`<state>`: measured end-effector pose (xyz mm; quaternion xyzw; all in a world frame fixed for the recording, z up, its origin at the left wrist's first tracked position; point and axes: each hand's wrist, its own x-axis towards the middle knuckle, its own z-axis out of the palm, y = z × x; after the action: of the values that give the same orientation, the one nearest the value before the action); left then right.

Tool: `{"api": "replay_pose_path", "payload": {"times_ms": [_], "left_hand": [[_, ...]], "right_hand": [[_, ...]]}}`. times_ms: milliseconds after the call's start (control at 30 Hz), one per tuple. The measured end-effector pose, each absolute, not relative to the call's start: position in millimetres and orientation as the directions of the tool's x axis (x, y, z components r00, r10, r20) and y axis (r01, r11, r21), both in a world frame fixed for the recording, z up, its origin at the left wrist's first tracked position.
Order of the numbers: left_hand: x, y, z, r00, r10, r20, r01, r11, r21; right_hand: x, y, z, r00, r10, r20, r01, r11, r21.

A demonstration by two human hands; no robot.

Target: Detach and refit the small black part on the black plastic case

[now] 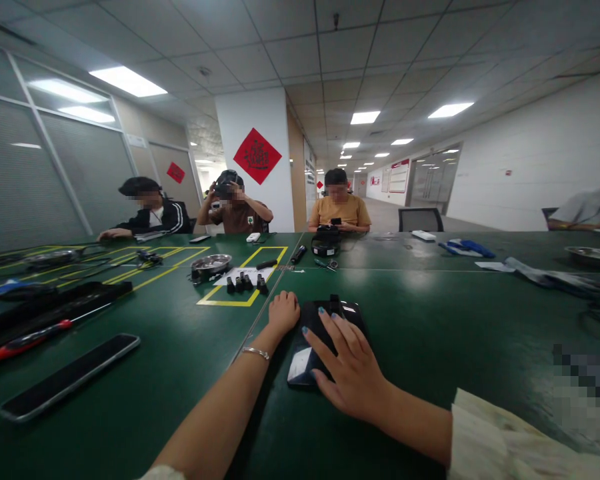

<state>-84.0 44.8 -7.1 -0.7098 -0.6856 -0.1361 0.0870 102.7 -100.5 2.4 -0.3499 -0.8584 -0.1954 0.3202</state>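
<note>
A dark, glossy flat device [307,333] lies on the green tabletop before me, with a pale patch at its near left corner and a small black block at its far edge. My right hand [353,367] is spread over it, fingers apart, fingertips on or just above the surface; I cannot tell if they touch. Beside its left edge rests my left hand [284,312], fingers curled under, a silver bracelet on the wrist. Whatever the curled fingers may hold is hidden. A phone [73,377] lies to the left.
On the left are a red-handled screwdriver [33,340] and a black tray [97,293]. Several black cylindrical parts [247,283] stand on white paper in a yellow-taped box, near a metal bowl [211,265]. Beyond are a black pouch [326,243], blue gloves [467,249] and seated people.
</note>
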Motion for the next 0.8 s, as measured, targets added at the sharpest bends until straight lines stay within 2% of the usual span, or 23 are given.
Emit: {"api": "replay_pose_path", "payload": {"times_ms": [100, 233, 400, 533, 667, 733, 800], "left_hand": [[-83.7, 43.9, -6.2, 0.021, 0.953, 0.303, 0.997, -0.044, 0.07], [-84.1, 43.9, -7.0, 0.024, 0.951, 0.307, 0.996, -0.05, 0.076], [-85.2, 44.7, -8.4, 0.021, 0.953, 0.302, 0.995, -0.05, 0.088], [-85.2, 44.3, -8.0, 0.025, 0.95, 0.31, 0.995, -0.053, 0.083], [-84.0, 43.6, -8.6, 0.025, 0.946, 0.323, 0.995, -0.055, 0.083], [-84.3, 45.2, -10.0, 0.019, 0.942, 0.335, 0.991, -0.061, 0.116], [-86.5, 48.8, -11.4, -0.024, 0.933, 0.36, 0.97, -0.066, 0.235]], "right_hand": [[103.1, -93.7, 5.2, -0.489, 0.559, 0.67, 0.789, 0.611, 0.065], [101.0, -92.8, 2.6, -0.467, 0.643, 0.608, 0.803, 0.596, -0.014], [95.1, -107.7, -0.8, -0.519, 0.614, 0.594, 0.749, 0.661, -0.028], [88.7, -116.6, -0.5, -0.705, 0.561, 0.434, 0.611, 0.791, -0.027], [79.8, -115.3, -0.1, -0.693, 0.66, 0.29, 0.652, 0.745, -0.138], [76.4, -111.1, 0.3, -0.693, 0.674, 0.256, 0.658, 0.737, -0.157], [74.7, -105.5, 1.6, -0.71, 0.661, 0.244, 0.644, 0.749, -0.156]]}}
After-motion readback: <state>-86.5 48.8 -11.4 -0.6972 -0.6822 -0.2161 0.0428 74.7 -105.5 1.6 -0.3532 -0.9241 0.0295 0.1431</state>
